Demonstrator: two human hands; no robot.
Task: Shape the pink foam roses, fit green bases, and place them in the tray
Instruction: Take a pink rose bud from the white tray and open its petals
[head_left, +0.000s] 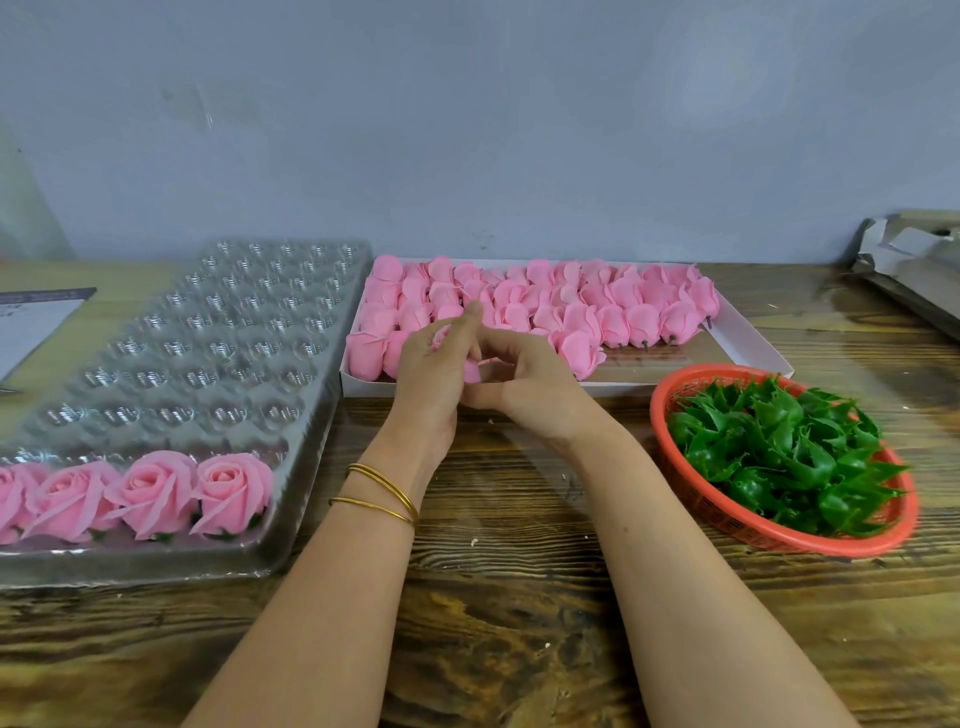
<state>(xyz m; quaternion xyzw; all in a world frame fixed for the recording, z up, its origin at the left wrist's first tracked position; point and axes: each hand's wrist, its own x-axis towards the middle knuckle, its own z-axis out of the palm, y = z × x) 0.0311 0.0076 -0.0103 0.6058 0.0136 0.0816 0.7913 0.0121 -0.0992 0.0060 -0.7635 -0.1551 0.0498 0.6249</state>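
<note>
My left hand (434, 371) and my right hand (524, 387) meet over the table's middle, both closed around one pink foam rose (475, 368), mostly hidden between the fingers. Behind them a white box (748, 343) holds several unshaped pink roses (613, 306). A red basket (779, 540) at the right is filled with green bases (779, 452). At the left lies a clear plastic tray (291, 519) with many hollow cells. Several finished roses (156, 491) with green bases stand in its nearest row.
The wooden table (509, 597) has bare surface in front of me, under my forearms. A grey paper sheet (31, 322) lies at the far left. Torn cardboard (909, 260) sits at the back right. A grey wall stands behind everything.
</note>
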